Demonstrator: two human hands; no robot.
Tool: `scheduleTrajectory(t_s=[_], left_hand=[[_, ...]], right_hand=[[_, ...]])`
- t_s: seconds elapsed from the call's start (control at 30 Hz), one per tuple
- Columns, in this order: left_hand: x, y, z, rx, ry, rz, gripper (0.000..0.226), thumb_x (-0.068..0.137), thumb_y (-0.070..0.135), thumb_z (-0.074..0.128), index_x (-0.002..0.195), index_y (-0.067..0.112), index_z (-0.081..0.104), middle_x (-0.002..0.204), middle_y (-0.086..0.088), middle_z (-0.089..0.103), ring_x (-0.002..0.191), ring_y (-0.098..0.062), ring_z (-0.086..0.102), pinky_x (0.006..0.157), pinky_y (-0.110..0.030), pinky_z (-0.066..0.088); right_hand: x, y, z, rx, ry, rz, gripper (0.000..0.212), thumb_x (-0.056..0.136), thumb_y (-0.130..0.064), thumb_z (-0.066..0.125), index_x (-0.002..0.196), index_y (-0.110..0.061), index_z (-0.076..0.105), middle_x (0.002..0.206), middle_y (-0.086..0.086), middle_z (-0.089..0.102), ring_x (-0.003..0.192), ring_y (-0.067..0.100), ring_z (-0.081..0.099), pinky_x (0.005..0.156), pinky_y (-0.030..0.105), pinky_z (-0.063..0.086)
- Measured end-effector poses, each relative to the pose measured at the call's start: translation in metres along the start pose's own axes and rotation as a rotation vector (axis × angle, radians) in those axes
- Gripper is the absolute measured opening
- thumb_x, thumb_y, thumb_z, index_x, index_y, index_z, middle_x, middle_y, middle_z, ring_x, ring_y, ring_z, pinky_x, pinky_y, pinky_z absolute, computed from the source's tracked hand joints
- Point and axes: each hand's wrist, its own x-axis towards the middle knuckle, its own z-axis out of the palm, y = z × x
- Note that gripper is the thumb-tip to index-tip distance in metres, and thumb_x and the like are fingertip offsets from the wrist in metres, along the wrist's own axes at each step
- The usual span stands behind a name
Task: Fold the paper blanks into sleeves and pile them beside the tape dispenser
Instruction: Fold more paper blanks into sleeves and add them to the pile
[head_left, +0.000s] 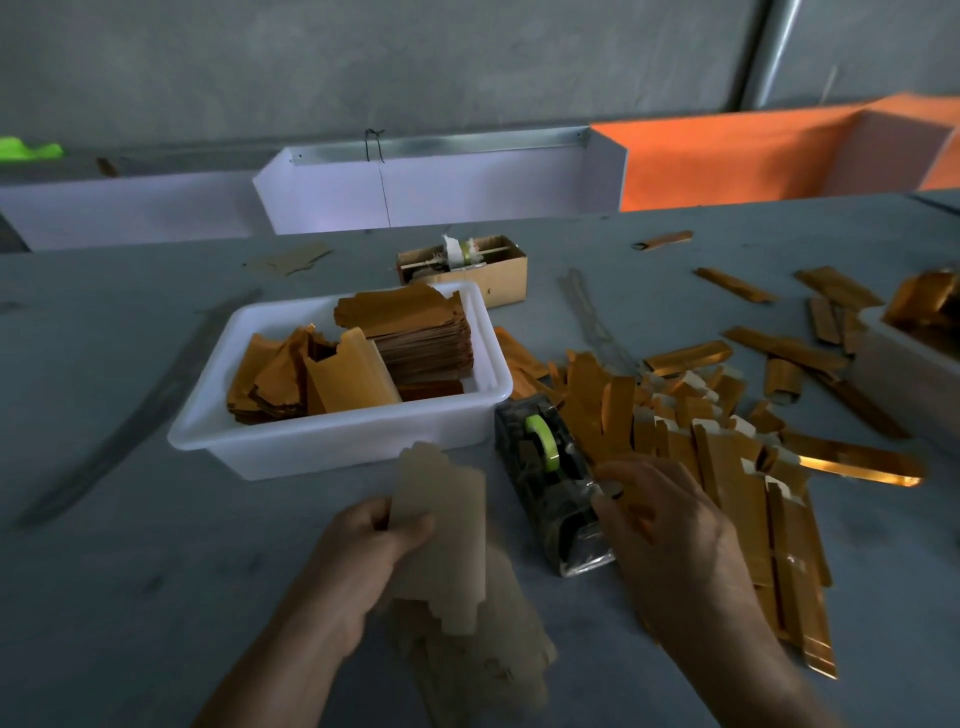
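Two bare hands, left hand (363, 540) at 7 o'clock, right hand (670, 525) at 5 o'clock; both forearms bare to frame edge, no sleeves, gloves, rings, watch or wristband visible; short nails, edges motion-blurred

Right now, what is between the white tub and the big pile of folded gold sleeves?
The tape dispenser sits between the white tub and the sleeve pile, seen in the head view.
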Motion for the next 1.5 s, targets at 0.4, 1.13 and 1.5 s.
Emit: scheduleTrajectory(t_s=[0.4,1.13,1.5], left_hand=[[-0.045,0.022,0.026,-0.188,-0.219,0.150,0.041,0.063,0.031,0.072,0.099,0.012,0.074,0.095,-0.010,0.075,0.091,-0.027,0.072,0.089,-0.044,0.053],[-0.050,0.017,0.044,-0.036,-0.016,0.187,0.013,0.080,0.014,0.074,0.090,0.021,0.073,0.078,0.001,0.075,0.074,-0.018,0.071,0.066,-0.034,0.058],[-0.063,0.019,0.038,0.008,-0.185,0.275,0.017,0.090,0.021,0.063,0.078,0.022,0.075,0.071,0.002,0.072,0.069,-0.009,0.069,0.059,-0.019,0.049]], right_hand=[[-0.010,-0.024,-0.002,0.457,-0.186,0.152,0.015,0.081,-0.041,0.059,0.096,-0.039,0.059,0.081,-0.015,0.065,0.076,-0.003,0.061,0.060,0.012,0.048],[-0.027,-0.031,0.014,0.567,-0.215,0.188,0.014,0.078,-0.035,0.067,0.082,-0.030,0.055,0.068,-0.009,0.063,0.059,0.003,0.060,0.051,0.015,0.044],[-0.027,-0.032,0.016,0.653,-0.316,0.152,0.005,0.085,-0.025,0.060,0.089,-0.022,0.061,0.076,-0.001,0.070,0.071,0.009,0.069,0.064,0.025,0.057]])
